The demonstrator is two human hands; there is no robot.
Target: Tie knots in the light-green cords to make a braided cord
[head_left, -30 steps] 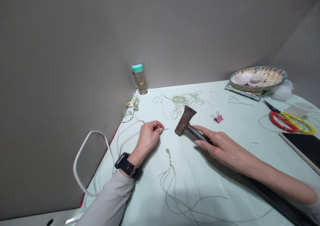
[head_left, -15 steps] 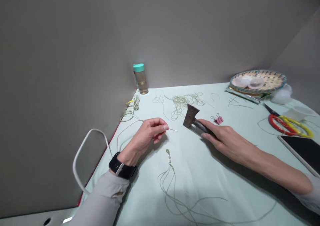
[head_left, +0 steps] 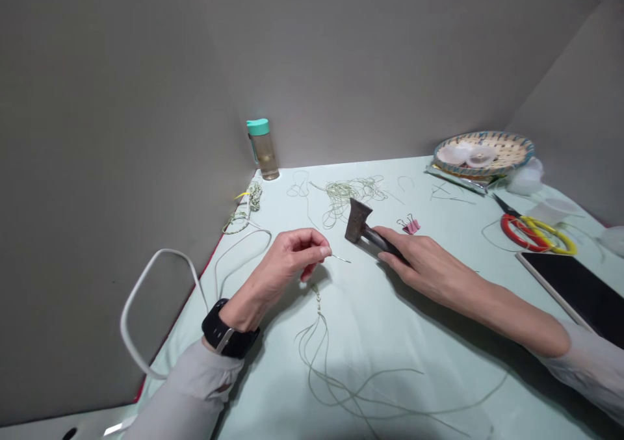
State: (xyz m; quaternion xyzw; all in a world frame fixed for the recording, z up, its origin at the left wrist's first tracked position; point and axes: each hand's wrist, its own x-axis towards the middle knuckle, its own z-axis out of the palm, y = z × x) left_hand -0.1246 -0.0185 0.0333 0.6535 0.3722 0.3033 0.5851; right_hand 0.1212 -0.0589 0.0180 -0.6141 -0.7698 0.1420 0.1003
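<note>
My left hand (head_left: 292, 258) hovers just above the pale green tablecloth (head_left: 390, 336) and pinches a thin metal needle (head_left: 340, 258) that points right. My right hand (head_left: 414, 261) lies to the right of it, fingers wrapped round the handle of a rusty hammer (head_left: 358, 222) whose head rests on the cloth. Between and below the hands a knotted green cord (head_left: 316, 336) trails toward me in several strands. A black watch (head_left: 225, 335) sits on my left wrist.
A teal-capped bottle (head_left: 262, 149) stands in the back corner by a tangle of green thread (head_left: 348, 196). A pink binder clip (head_left: 409, 224), red and yellow scissors (head_left: 533, 231), a woven tray (head_left: 482, 154), a dark tablet (head_left: 580, 290) and a white cable (head_left: 146, 310) surround the work area.
My left hand rose off the cloth and shifted right with the needle. My right hand turned the hammer and drew it slightly back and right.
</note>
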